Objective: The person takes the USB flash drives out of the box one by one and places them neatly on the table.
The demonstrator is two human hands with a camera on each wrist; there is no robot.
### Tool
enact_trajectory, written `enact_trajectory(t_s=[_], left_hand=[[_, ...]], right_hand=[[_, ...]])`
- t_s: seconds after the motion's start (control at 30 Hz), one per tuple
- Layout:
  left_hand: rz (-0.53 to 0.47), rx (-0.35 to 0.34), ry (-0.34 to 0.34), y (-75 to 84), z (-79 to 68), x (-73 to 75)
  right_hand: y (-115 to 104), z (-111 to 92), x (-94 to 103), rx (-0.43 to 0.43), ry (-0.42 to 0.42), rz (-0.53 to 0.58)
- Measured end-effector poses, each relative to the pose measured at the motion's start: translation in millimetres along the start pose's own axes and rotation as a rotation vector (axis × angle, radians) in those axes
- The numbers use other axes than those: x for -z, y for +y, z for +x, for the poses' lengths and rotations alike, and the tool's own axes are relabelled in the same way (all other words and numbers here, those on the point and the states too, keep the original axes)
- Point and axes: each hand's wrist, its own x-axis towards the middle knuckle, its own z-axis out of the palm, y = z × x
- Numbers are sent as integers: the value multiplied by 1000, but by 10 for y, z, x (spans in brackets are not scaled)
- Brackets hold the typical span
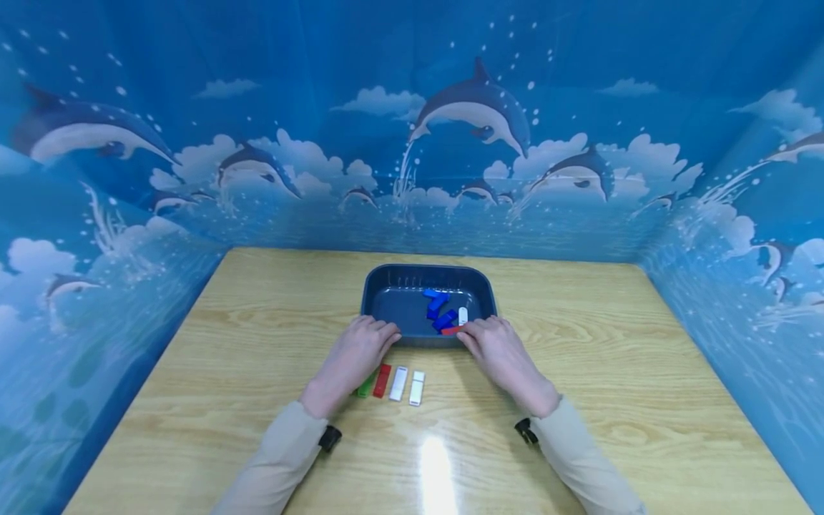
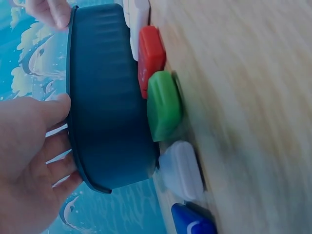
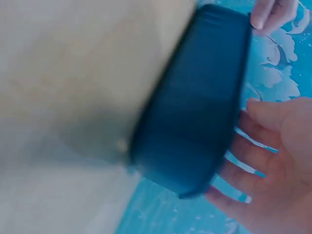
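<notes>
A dark blue plastic basket [image 1: 404,309] stands on the table with several blue sticks [image 1: 444,320], a white stick [image 1: 463,315] and a red stick [image 1: 453,330] inside. They look like USB flash drives. My left hand [image 1: 363,342] grips the basket's rim at the front left corner, thumb on the near side. At the front right corner my right hand [image 1: 498,347] holds the rim, its fingers reaching past the edge. In front of the basket lie a green stick [image 2: 164,105], a red stick [image 1: 382,381] and two white sticks [image 1: 398,384].
Farther left, partly under my left arm, lie a pale stick [image 2: 181,169] and a blue stick [image 2: 192,219]. The wooden table [image 1: 599,400] meets a dolphin-printed curtain [image 1: 412,214] at the back and both sides.
</notes>
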Motion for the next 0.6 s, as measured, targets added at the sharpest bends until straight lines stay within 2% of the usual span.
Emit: enact_trajectory(t_s=[0.13,0.23,0.3,0.5,0.6], left_hand=[[-22,24,-7,5,5,17],[-38,45,-6,7,9,27],[-44,60,-4,8,12,29],[-46,76,-17,17,21,29],[-46,76,-29,20,18,25]], right_hand=[[-1,167,150,5,11,40],[22,329,215,-3,-44,54],[53,436,222,-8,-128,49],[176,671,135,-63,-449,65],[215,726,68,-84,-542,74]])
